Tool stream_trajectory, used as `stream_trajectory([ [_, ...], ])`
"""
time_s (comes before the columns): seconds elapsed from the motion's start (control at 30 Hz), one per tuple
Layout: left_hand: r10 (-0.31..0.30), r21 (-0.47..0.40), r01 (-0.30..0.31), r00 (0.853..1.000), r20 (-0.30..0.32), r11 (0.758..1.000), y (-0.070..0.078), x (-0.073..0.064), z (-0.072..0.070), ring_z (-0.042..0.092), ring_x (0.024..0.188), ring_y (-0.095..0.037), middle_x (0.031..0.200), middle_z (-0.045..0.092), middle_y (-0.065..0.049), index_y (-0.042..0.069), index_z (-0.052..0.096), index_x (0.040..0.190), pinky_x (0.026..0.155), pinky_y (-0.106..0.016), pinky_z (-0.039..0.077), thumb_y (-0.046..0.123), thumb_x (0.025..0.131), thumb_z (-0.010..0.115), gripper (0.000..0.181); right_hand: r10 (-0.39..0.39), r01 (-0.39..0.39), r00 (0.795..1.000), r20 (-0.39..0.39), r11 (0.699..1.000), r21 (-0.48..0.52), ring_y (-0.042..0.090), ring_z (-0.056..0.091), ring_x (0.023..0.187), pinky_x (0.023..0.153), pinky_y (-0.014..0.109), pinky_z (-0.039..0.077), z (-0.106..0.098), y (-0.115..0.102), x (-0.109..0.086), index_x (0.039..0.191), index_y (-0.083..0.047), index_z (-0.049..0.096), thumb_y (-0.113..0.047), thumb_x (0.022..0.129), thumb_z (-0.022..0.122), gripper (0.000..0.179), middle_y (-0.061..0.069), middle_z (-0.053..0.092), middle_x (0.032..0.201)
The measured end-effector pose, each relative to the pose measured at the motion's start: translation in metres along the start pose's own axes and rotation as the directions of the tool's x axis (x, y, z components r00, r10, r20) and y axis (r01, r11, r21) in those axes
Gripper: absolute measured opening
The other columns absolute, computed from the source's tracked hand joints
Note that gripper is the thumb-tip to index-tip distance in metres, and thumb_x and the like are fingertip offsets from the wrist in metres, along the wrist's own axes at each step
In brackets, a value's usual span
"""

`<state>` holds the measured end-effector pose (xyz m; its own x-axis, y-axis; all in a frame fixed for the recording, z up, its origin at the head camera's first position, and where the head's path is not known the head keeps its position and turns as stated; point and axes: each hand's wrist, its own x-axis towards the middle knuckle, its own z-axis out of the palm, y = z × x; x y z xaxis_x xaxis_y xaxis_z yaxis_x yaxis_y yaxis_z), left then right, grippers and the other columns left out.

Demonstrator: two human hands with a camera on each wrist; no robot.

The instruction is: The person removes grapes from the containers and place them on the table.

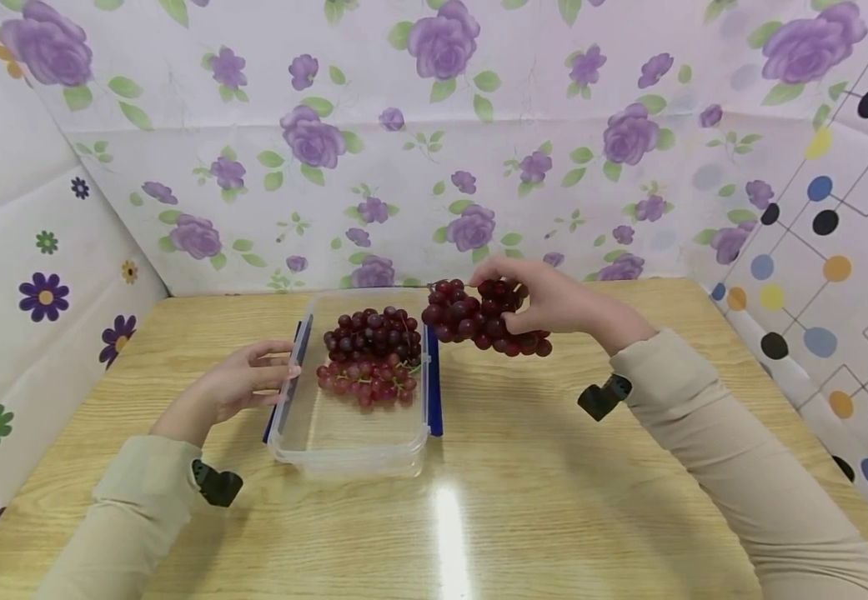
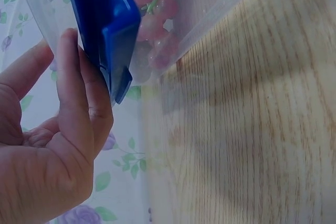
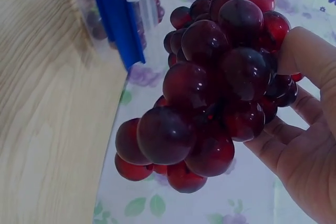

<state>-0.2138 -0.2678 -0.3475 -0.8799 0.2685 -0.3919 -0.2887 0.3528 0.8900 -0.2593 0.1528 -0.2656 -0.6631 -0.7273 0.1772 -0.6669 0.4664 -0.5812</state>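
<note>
Step in hand, by judgement: carrying a dark red bunch of grapes (image 1: 489,325) past the right rim of the clear box (image 1: 351,457). Direction, inward or outward: impossible to tell from one moment. Location of the carried bunch: beside the box, near its far right corner, held up off the desk (image 1: 554,467).

Right hand (image 1: 546,292): pinching the bunch between thumb and fingers. Apply enough pressure to prevent slipping, yet avoid tugging single berries from the stalk.

Left hand (image 1: 242,383): spread, with fingers loosely extended at the left blue flap (image 2: 110,30). Firmness of contact there: cannot tell. Press lightly at that edge to steady the box (pushing hard may slide it across the desk).

Lift the bunch well clear of the right blue flap (image 1: 434,392) before crossing the rim. Watch the lowest berries, the likeliest to snag.

Inside the box: a darker bunch (image 1: 373,332) toward the back, with a paler red bunch (image 1: 366,379) directly in front. For an inward move, aim at the bare front part of the box floor and lower slowly. For an outward move, set down flat on the desk, well apart from the flap.
</note>
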Motion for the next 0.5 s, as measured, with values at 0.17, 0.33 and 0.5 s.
stream_trajectory([
  [0.17,0.000,0.001,0.000,1.000,0.000,1.000,-0.002,0.000,-0.001,0.033,0.133,-0.039,0.150,0.023,-0.026,0.005,0.014,0.152,0.087,-0.024,0.051,0.027,0.096,0.058,0.074,0.015,-0.015,1.000,0.008,0.999,-0.035,0.025,0.054,0.099,0.081,0.040,0.048,0.002,0.005,-0.002,0.124,-0.005,0.053,0.011,0.076,0.059,0.051,0.013,0.058,0.120],
  [0.33,0.001,-0.005,-0.001,1.000,0.004,1.000,-0.003,0.002,-0.002,0.032,0.134,-0.038,0.151,0.023,-0.025,0.006,0.014,0.152,0.087,-0.024,0.051,0.028,0.096,0.058,0.075,-0.009,0.009,1.000,0.004,0.998,-0.065,0.024,0.054,0.099,0.080,0.040,0.049,0.005,0.012,-0.005,0.124,-0.005,0.054,0.012,0.077,0.061,0.050,0.013,0.059,0.119],
  [0.5,0.000,-0.002,0.000,1.000,-0.004,1.000,-0.003,0.002,-0.002,0.036,0.131,-0.036,0.149,0.025,-0.025,0.005,0.015,0.152,0.087,-0.024,0.051,0.028,0.096,0.058,0.074,-0.015,0.015,1.000,-0.005,0.997,-0.082,0.025,0.054,0.102,0.082,0.041,0.048,0.008,0.019,-0.008,0.123,-0.003,0.054,0.012,0.077,0.062,0.049,0.013,0.059,0.118],
])
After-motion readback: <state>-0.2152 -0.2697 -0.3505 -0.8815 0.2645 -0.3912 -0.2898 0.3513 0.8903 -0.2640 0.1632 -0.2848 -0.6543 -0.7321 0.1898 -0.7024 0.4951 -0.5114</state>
